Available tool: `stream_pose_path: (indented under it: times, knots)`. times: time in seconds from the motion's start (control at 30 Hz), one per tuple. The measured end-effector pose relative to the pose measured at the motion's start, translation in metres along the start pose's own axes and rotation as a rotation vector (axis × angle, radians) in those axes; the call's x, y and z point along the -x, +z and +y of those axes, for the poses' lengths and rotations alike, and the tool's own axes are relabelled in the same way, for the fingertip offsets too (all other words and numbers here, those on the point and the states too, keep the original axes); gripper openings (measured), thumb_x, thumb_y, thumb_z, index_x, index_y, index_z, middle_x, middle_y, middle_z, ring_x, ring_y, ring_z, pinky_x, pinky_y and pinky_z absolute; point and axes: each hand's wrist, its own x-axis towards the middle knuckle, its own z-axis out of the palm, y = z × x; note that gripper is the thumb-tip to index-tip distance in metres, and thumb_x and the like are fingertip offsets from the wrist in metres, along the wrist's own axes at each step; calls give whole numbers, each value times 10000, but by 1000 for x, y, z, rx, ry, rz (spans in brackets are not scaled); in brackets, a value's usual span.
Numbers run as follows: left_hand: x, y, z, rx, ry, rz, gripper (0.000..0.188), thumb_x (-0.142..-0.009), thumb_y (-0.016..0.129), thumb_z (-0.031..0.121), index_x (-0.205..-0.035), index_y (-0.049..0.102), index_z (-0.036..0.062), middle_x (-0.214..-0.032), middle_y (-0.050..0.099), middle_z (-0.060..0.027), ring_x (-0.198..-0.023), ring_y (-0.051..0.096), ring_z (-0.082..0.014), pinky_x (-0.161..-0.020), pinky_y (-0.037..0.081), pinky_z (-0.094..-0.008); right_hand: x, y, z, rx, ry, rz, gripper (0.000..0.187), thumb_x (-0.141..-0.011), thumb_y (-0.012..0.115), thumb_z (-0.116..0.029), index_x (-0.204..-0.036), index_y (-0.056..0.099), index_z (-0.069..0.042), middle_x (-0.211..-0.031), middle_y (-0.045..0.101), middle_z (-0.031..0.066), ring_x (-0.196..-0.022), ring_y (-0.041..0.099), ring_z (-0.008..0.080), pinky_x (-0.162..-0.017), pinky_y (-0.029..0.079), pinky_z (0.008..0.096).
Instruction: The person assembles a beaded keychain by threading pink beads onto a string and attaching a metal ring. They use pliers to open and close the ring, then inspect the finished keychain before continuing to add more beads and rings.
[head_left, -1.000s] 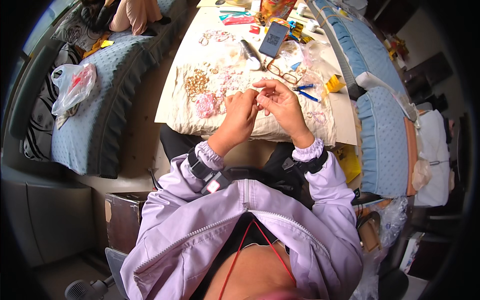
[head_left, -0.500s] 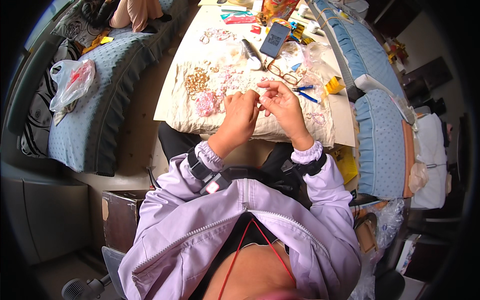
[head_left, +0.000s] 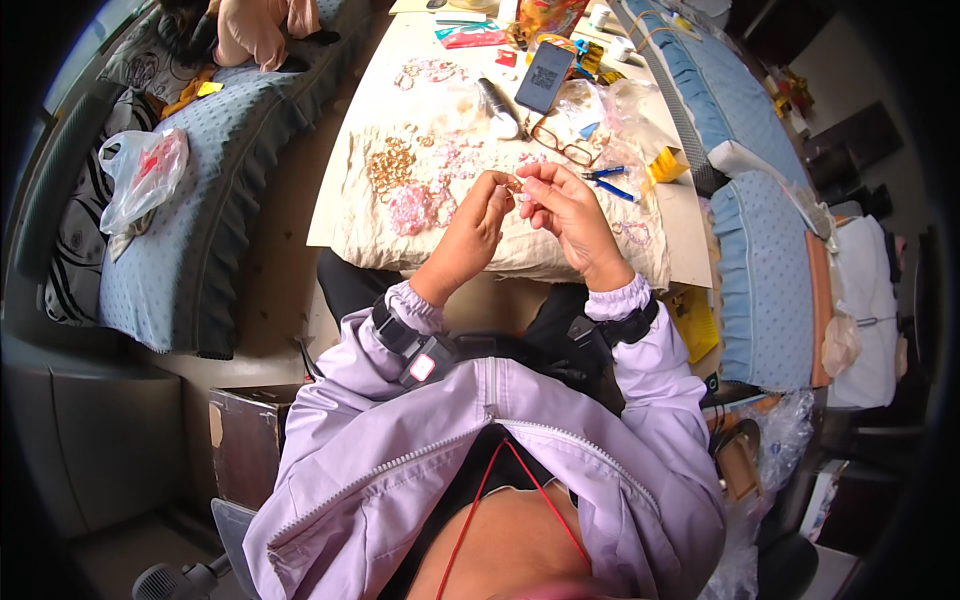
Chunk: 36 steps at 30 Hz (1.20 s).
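My left hand [head_left: 468, 232] and my right hand [head_left: 572, 218] meet over the near part of the cream cloth [head_left: 540, 255]. Both are closed, thumbs and fingers pinched together around something small between the fingertips. A thin light bit shows there, too small to name. Left of my left hand lie a heap of pink beads [head_left: 409, 209] and a pile of gold rings [head_left: 389, 170]. Loose pink and white beads [head_left: 455, 163] are scattered beyond the fingers. Blue-handled pliers [head_left: 610, 184] rest right of my right hand, with a small beaded bracelet [head_left: 632, 232] nearer me.
Eyeglasses [head_left: 562, 143], a smartphone [head_left: 545, 77] and a dark and white bottle-like object [head_left: 498, 108] lie farther up the table. A yellow box [head_left: 667, 165] stands at the right. Blue-covered seats flank the table; a plastic bag [head_left: 143, 178] sits on the left one, near a person's legs [head_left: 262, 32].
My right fingers have curled in from a more spread pose and now pinch close to the left fingertips. My left hand has turned slightly, thumb toward the right hand.
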Motion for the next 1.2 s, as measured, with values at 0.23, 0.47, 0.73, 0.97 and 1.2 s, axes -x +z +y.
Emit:
stream_pose_path:
  times: [0.23,0.47,0.73,0.97,1.2]
  knots:
    - [-9,-5,-3,69,45,-27,132,-1101,478,124,-1204,478,43,-913,612,-33,-792,544,-71,-641,452,-227,0,-2,-6,-2,12,-23,190,-1018,625,-146,-1164,621,-24,-883,666,37,-759,659,87,-646,520,198]
    - [-18,-21,-2,245,-56,19,118,-1045,607,115,-1086,630,7,-1006,683,-71,-930,640,-126,-811,536,-271,1,1,-7,31,16,-1,177,-1008,643,-139,-1152,643,-36,-859,649,8,-709,613,48,-626,492,167]
    - [-16,-24,8,363,-246,10,126,-1014,665,161,-1060,687,46,-951,721,-38,-876,681,-119,-836,538,-267,-3,-6,-5,25,66,-48,174,-1020,615,-145,-1143,638,-23,-901,661,39,-770,669,97,-654,540,201]
    - [-14,-23,11,394,-265,10,128,-1014,665,166,-1059,686,49,-950,722,-33,-880,679,-110,-839,536,-263,-4,-11,-1,-10,102,-37,214,-1043,610,-223,-1150,642,-40,-948,678,30,-816,665,86,-695,538,203]
    - [-17,-26,8,395,-265,14,144,-1008,672,161,-1070,687,32,-964,740,-57,-891,692,-122,-834,536,-262,-4,-13,-1,9,102,-102,216,-1038,614,-224,-1153,645,-43,-993,682,30,-857,660,91,-731,535,217]
